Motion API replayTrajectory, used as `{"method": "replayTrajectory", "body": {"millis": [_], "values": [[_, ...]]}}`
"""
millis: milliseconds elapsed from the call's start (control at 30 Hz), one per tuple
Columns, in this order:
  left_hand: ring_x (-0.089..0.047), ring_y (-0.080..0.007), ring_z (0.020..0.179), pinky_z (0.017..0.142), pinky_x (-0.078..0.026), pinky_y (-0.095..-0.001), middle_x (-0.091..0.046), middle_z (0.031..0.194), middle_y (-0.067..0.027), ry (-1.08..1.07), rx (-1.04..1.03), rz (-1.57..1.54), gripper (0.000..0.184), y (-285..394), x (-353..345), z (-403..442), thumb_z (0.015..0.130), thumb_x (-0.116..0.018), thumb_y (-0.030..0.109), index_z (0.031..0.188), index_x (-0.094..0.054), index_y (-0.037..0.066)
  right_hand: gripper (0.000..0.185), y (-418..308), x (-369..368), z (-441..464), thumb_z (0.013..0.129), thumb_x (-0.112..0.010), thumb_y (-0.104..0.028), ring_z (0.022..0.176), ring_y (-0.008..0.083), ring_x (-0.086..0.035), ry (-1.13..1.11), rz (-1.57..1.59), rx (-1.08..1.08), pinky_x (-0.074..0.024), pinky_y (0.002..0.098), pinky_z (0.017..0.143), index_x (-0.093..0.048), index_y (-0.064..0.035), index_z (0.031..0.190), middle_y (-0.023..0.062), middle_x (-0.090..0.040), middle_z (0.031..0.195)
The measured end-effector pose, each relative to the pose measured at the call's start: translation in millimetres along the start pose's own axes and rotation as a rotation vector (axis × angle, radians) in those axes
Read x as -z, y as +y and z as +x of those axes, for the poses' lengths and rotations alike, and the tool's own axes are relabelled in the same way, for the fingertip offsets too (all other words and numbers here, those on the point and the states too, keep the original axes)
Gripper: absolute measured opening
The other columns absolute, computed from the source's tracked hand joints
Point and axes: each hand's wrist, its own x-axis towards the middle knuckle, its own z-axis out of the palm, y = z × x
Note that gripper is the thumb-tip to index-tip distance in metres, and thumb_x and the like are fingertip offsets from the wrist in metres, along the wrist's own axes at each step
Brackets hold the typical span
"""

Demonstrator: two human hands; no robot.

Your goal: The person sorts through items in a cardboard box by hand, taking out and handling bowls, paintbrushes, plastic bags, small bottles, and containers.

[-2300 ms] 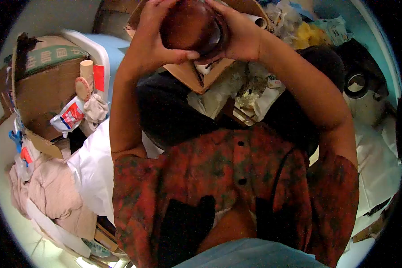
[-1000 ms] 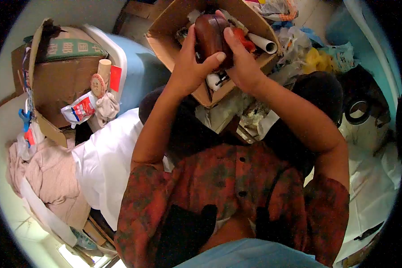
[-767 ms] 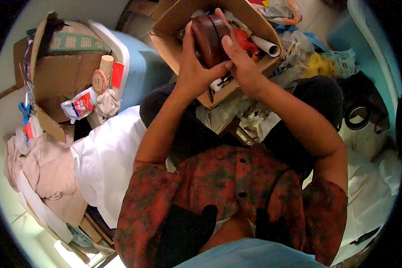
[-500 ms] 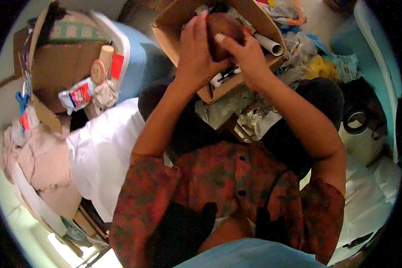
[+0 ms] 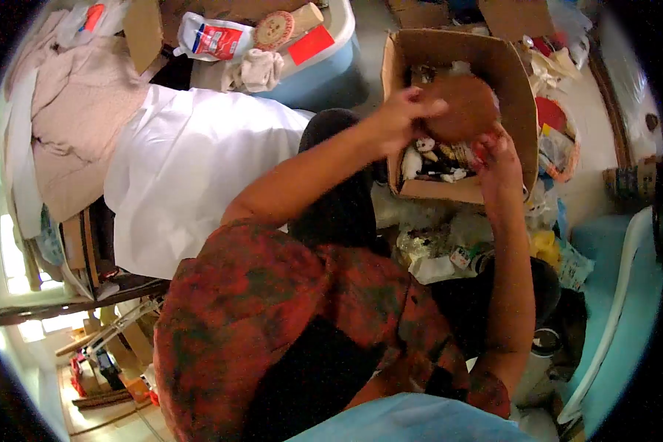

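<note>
A rounded reddish-brown object (image 5: 460, 107) is over the open cardboard box (image 5: 519, 158), its face turned up toward me. My left hand (image 5: 407, 118) grips its left edge, with the thumb on top. At its lower right is my right hand (image 5: 498, 158), fingers bent around something small and red that is blurred; whether it also touches the brown object is unclear. Below my hands the box holds a white bottle-like item (image 5: 412, 163) and several small dark and pale things.
A blue tub (image 5: 324, 81) stands at the upper left, near a white and red pouch (image 5: 215, 38) and a round wooden disc (image 5: 274, 30). White cloth (image 5: 199, 155) spreads on the left. Plastic bags, a yellow one (image 5: 545, 247) among them, lie right of the box.
The view has swung to the left, so the box and hands appear farther right. My hands have moved apart; the right one has come off the brown object's top to its lower right.
</note>
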Motion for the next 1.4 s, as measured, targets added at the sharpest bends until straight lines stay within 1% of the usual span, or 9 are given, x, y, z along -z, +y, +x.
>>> {"method": "replayTrajectory", "body": {"millis": [167,333,467,833,1133,1233,1300,1367,1400], "values": [[-0.045,-0.0274,0.114,0.099,-0.037,-0.0465,-0.047,0.124,-0.0118,0.256,-0.455,-0.173,0.048,111.3,100.2,-32.4,0.081,-0.064,0.022,0.121,-0.045,0.005,0.04,-13.6,1.1,-7.5,0.089,-0.051,-0.031,0.085,0.0111,-0.052,-0.014,-0.083,-0.018,-0.0394,0.0248,0.072,-0.048,-0.0043,0.119,0.0037,-0.058,0.097],[-0.045,-0.0298,0.114,0.094,-0.041,-0.0462,-0.044,0.126,-0.0126,0.795,-0.799,-0.266,0.051,179.4,201.4,-71.6,0.083,-0.06,0.024,0.127,-0.038,0.011,0.031,-7.1,9.1,-5.9,0.089,-0.052,-0.027,0.076,0.01,-0.054,-0.006,-0.106,-0.06,-0.0407,0.0231,0.065,-0.054,-0.0039,0.11,0.004,-0.061,0.089],[-0.055,-0.024,0.103,0.087,-0.045,-0.043,-0.059,0.11,-0.006,0.942,-0.931,-0.473,0.03,193.4,276.2,-78.6,0.084,-0.053,0.024,0.111,-0.056,0.011,0.027,-2.5,6.9,-2.1,0.089,-0.052,-0.024,0.073,0.0093,-0.053,0.016,-0.134,-0.106,-0.0417,0.0233,0.063,-0.055,-0.0048,0.108,0.0038,-0.062,0.088],[-0.053,-0.0261,0.102,0.088,-0.043,-0.0397,-0.056,0.111,-0.0114,1.235,-0.781,-0.332,0.035,208.8,400.2,-67.7,0.08,-0.057,0.019,0.112,-0.053,0.005,0.025,2.7,25.1,1.8,0.09,-0.048,-0.022,0.078,0.0072,-0.053,0.013,-0.212,-0.146,-0.0412,0.0213,0.068,-0.057,-0.007,0.108,0.0003,-0.061,0.088],[-0.051,-0.0278,0.102,0.089,-0.042,-0.0369,-0.053,0.113,-0.0158,1.542,-0.757,0.066,0.04,217.6,379.8,-54.9,0.077,-0.06,0.015,0.113,-0.051,0.0,0.025,-13.1,35.8,3.9,0.089,-0.048,-0.021,0.074,0.0082,-0.054,0.105,-0.262,-0.062,-0.0435,0.0219,0.068,-0.057,-0.0066,0.108,0.0007,-0.06,0.087],[-0.051,-0.0283,0.102,0.09,-0.041,-0.036,-0.053,0.113,-0.0173,1.73,-0.89,0.498,0.042,208.8,339.9,-45.0,0.076,-0.062,0.013,0.113,-0.05,-0.002,0.027,-31.4,47.5,2.2,0.09,-0.046,-0.021,0.078,0.0096,-0.056,0.156,-0.266,0.09,-0.0438,0.0221,0.07,-0.057,-0.0047,0.109,0.0021,-0.061,0.089],[-0.05,-0.0287,0.102,0.09,-0.041,-0.0354,-0.052,0.114,-0.0182,1.606,-1.126,0.908,0.043,194.9,272.5,-32.7,0.075,-0.062,0.012,0.114,-0.05,-0.003,0.025,-28.4,60.6,6.0,0.089,-0.049,-0.02,0.075,0.0108,-0.058,0.233,-0.228,0.149,-0.0446,0.0222,0.065,-0.058,-0.0046,0.107,0.0032,-0.063,0.087],[-0.05,-0.027,0.104,0.09,-0.041,-0.0347,-0.05,0.114,-0.0193,1.06,-1.237,1.138,0.045,164.7,171.6,-20.7,0.077,-0.06,0.01,0.117,-0.047,-0.003,0.024,-55.0,39.7,-3.0,0.09,-0.05,-0.023,0.076,0.0158,-0.058,0.294,-0.242,0.082,-0.0462,0.0303,0.071,-0.055,-0.0046,0.104,0.0063,-0.061,0.084],[-0.055,-0.0244,0.099,0.089,-0.044,-0.0322,-0.056,0.11,-0.0161,0.747,-1.09,1.114,0.032,147.5,129.8,-6.1,0.079,-0.05,0.001,0.111,-0.051,-0.003,0.024,-56.0,37.3,-2.2,0.09,-0.05,-0.023,0.075,0.0156,-0.058,0.307,-0.222,0.093,-0.046,0.0298,0.07,-0.055,-0.0044,0.104,0.0062,-0.061,0.084]]}}
